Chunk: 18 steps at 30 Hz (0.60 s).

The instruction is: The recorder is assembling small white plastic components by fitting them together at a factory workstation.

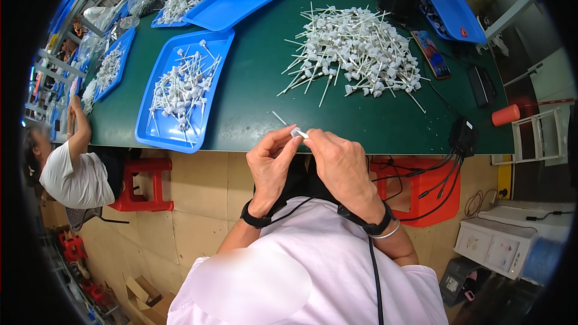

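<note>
Small white part point(297, 133) pinched between fingertips of both hands, left point(271, 159) and right point(342, 165), together.

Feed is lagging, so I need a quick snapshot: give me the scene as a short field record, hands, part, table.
left hand: pinching one end of the small white part
right hand: pinching its other end
part position: held at the green table near edge
loose pile: white stick parts heaped ahead, right
blue tray: ahead, left, holding more stick parts
phone: right of pile
</note>
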### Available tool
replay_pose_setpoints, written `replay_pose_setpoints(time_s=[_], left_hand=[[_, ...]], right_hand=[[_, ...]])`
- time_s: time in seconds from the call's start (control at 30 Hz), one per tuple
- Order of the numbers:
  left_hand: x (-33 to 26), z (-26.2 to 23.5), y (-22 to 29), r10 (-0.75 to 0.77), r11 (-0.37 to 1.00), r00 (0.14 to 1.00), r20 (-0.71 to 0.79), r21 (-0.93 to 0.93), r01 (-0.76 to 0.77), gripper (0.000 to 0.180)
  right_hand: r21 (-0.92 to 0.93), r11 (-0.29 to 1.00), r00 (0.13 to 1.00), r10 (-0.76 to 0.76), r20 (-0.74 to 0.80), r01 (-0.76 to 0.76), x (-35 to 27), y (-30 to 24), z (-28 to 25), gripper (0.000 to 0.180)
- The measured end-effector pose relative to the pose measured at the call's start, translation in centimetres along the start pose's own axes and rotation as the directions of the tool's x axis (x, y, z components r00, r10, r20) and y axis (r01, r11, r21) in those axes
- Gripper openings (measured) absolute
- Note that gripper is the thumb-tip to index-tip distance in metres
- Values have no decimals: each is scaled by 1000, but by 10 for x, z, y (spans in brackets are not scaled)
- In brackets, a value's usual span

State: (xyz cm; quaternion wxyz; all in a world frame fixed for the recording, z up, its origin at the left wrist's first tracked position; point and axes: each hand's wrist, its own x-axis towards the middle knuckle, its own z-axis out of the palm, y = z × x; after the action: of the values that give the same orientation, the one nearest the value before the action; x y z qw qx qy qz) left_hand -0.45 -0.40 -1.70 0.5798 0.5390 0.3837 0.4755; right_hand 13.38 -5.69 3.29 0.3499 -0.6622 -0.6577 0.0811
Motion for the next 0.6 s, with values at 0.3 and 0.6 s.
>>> replay_pose_setpoints(time_s=[0.3,0.6], left_hand=[[3,-5,2,-103,982,991,81,-148,114,23],[3,-4,0,-83,982,994,69,-165,94,21]], right_hand=[[523,779,919,166,358,-345,5,26,-1,27],[677,446,793,142,593,-586,8,38,0,32]])
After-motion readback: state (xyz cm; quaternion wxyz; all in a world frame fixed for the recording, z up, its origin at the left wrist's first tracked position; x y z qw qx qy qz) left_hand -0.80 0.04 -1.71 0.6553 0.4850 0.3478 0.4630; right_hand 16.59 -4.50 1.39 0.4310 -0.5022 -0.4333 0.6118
